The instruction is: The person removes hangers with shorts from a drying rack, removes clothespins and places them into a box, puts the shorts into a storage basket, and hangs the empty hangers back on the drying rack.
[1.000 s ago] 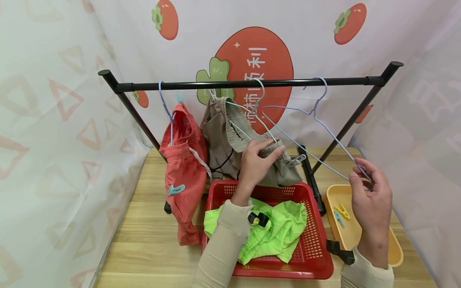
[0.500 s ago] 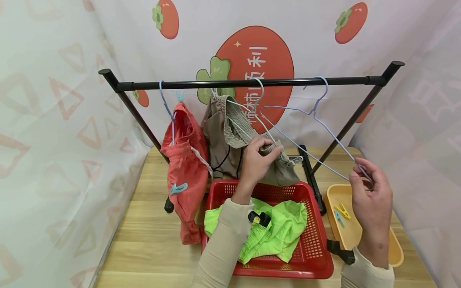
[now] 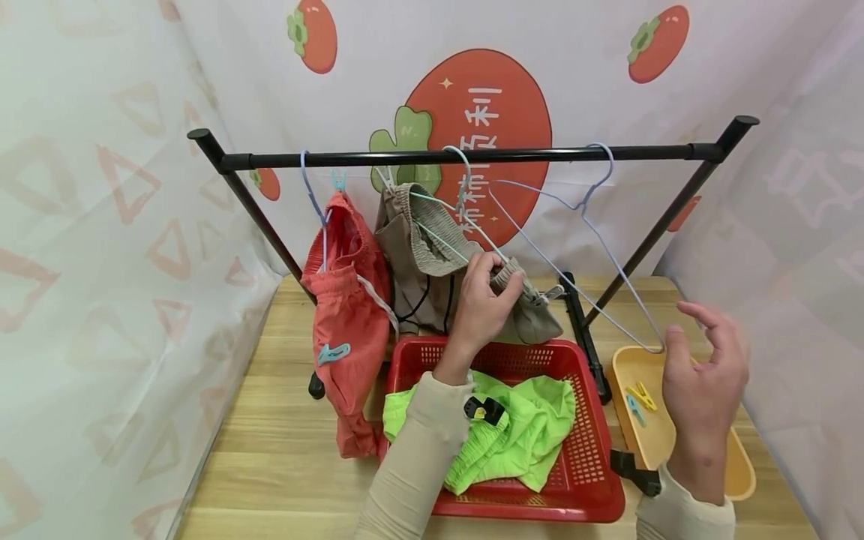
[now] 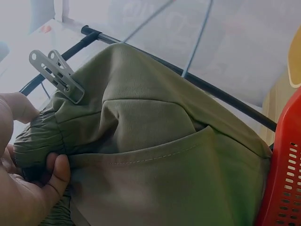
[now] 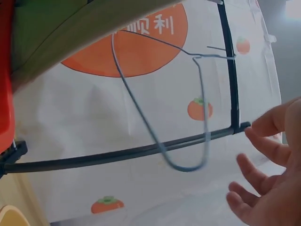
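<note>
Khaki elastic-waist shorts [image 3: 442, 247] hang from a pale green hanger [image 3: 466, 180] on the black rail, with a grey clip [image 4: 56, 73] on the waistband. My left hand [image 3: 482, 300] pinches that waistband near the clipped corner, the thumb and fingers on either side of the cloth. To the right a bare blue wire hanger [image 3: 587, 206] hangs tilted from the same rail. Just beyond its lower corner is my right hand [image 3: 705, 367], fingers spread and loosely bent, holding nothing. In the right wrist view a gap shows between the hanger and the fingers [image 5: 254, 174].
Red shorts [image 3: 347, 322] hang at left with a blue clip on the cloth. Below stands a red basket [image 3: 594, 495] with a neon green garment [image 3: 526, 427]. A yellow tray [image 3: 739, 469] at right holds a yellow and a blue clip. The black rack [image 3: 405, 159] spans the table.
My right hand has let go of the blue hanger and drawn slightly right; the hanger has swung. The green hanger's hook has slid left along the rail, and the khaki shorts have shifted left.
</note>
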Available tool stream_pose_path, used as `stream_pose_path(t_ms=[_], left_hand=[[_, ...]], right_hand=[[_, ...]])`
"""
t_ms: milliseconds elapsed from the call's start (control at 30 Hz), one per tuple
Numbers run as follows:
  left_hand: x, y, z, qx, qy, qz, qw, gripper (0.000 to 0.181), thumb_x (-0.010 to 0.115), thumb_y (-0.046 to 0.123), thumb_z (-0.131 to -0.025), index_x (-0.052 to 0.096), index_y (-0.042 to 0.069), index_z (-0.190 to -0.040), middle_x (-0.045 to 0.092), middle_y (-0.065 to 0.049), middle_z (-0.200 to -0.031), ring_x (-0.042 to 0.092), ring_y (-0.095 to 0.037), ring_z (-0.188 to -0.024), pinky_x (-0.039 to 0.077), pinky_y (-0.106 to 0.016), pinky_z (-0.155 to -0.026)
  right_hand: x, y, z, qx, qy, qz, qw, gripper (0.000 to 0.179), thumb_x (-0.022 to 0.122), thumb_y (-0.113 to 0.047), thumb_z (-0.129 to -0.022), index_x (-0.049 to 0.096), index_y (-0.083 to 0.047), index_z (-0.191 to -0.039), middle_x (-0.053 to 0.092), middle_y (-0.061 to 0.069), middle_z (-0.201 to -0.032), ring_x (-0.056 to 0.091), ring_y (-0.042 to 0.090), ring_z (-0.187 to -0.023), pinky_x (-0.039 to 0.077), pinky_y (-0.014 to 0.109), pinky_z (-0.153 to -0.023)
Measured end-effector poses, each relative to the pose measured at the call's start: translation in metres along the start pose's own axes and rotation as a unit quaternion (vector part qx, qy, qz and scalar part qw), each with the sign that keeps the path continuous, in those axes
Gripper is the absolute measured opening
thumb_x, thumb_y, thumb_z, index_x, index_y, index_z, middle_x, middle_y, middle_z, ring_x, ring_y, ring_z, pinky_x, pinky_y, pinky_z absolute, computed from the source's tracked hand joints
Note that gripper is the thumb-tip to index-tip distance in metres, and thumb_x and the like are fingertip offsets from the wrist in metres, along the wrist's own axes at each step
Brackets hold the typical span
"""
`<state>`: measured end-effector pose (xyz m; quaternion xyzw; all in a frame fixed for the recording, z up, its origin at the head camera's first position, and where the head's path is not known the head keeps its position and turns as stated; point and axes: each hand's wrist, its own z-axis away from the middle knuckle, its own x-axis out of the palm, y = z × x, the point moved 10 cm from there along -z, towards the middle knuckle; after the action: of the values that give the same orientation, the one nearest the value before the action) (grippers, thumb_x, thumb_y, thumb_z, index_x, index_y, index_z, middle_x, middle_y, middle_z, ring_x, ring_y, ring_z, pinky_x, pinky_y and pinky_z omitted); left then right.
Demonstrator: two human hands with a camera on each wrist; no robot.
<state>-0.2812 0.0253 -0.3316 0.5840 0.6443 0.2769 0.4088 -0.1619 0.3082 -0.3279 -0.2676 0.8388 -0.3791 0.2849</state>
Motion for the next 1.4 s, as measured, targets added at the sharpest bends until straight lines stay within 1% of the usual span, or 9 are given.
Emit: stream_pose_path(t_ms=[67,167,333,433,567,700,1000,1200,1400], left_hand=[[0.0,0.002,0.0,0.005,-0.002,0.002,1.0,0.017,0.063,0.014,-0.1,0.053,0.001,-0.1,0.046,-0.012,-0.105,0.044,-0.022,-0.086,0.04,-0.031,-0.072],[-0.001,0.004,0.0,0.016,-0.003,0.009,0.9998,0.017,0.063,0.013,-0.1,0.053,0.0,-0.1,0.047,-0.013,-0.105,0.045,-0.023,-0.088,0.041,-0.031,-0.074],[-0.002,0.01,0.0,0.037,0.001,0.014,0.9992,0.015,0.063,0.012,-0.099,0.053,0.0,-0.098,0.048,-0.013,-0.105,0.046,-0.023,-0.089,0.042,-0.031,-0.074],[-0.003,0.014,-0.001,0.045,0.002,0.016,0.9989,0.015,0.063,0.011,-0.099,0.053,0.0,-0.098,0.047,-0.013,-0.105,0.046,-0.023,-0.088,0.042,-0.031,-0.072],[-0.005,0.017,-0.002,0.054,0.003,0.017,0.9984,0.016,0.064,0.011,-0.099,0.053,0.0,-0.098,0.047,-0.014,-0.104,0.045,-0.023,-0.087,0.042,-0.03,-0.069],[-0.008,0.024,-0.003,0.065,0.008,0.019,0.9977,0.016,0.064,0.011,-0.098,0.053,0.0,-0.098,0.047,-0.014,-0.103,0.046,-0.023,-0.086,0.043,-0.029,-0.068],[-0.01,0.04,0.0,0.084,0.008,0.02,0.9962,0.016,0.065,0.01,-0.099,0.052,0.001,-0.096,0.047,-0.013,-0.104,0.045,-0.02,-0.085,0.043,-0.028,-0.067],[-0.011,0.045,0.005,0.082,0.014,0.018,0.9964,0.017,0.067,0.009,-0.097,0.053,0.002,-0.094,0.048,-0.012,-0.101,0.045,-0.019,-0.084,0.043,-0.027,-0.066],[-0.001,0.046,0.014,0.08,-0.007,0.009,0.9968,0.017,0.068,0.012,-0.098,0.054,0.003,-0.093,0.049,-0.011,-0.101,0.047,-0.018,-0.082,0.045,-0.026,-0.068]], right_hand=[[-0.005,-0.01,0.001,-0.026,0.026,-0.001,0.9993,0.026,0.061,-0.002,-0.094,0.073,0.004,-0.116,0.063,-0.01,-0.123,0.049,0.011,-0.123,0.033,0.029,-0.101],[-0.007,-0.03,0.006,-0.062,0.039,0.003,0.9973,0.023,0.06,-0.004,-0.093,0.074,0.008,-0.107,0.061,-0.013,-0.12,0.049,0.012,-0.125,0.032,0.031,-0.105],[0.002,-0.064,0.017,-0.128,0.017,-0.027,0.9912,0.019,0.062,-0.002,-0.092,0.073,0.012,-0.097,0.069,0.019,-0.11,0.055,0.017,-0.124,0.036,0.033,-0.11],[0.015,-0.072,0.024,-0.154,-0.021,-0.039,0.9871,0.015,0.062,0.002,-0.092,0.073,0.012,-0.096,0.068,0.028,-0.106,0.057,0.011,-0.118,0.039,0.027,-0.105],[0.028,-0.07,0.031,-0.168,-0.055,-0.034,0.9837,0.013,0.062,0.006,-0.092,0.073,0.01,-0.099,0.069,0.024,-0.104,0.057,0.004,-0.107,0.04,0.019,-0.095],[0.038,-0.066,0.035,-0.175,-0.083,-0.031,0.9805,0.015,0.063,0.007,-0.091,0.074,0.007,-0.102,0.07,0.02,-0.105,0.056,0.004,-0.099,0.041,0.018,-0.088],[0.06,-0.064,0.042,-0.17,-0.156,-0.009,0.973,0.024,0.069,0.008,-0.091,0.074,-0.001,-0.113,0.072,0.012,-0.108,0.06,0.009,-0.096,0.043,0.012,-0.085],[0.065,-0.064,0.043,-0.163,-0.167,0.002,0.9724,0.026,0.069,0.005,-0.093,0.072,-0.002,-0.118,0.07,0.01,-0.108,0.059,0.008,-0.097,0.043,0.01,-0.084],[0.068,-0.066,0.046,-0.168,-0.172,0.007,0.9707,0.026,0.069,0.005,-0.094,0.071,0.0,-0.119,0.07,0.011,-0.109,0.06,0.014,-0.092,0.044,0.01,-0.082]])
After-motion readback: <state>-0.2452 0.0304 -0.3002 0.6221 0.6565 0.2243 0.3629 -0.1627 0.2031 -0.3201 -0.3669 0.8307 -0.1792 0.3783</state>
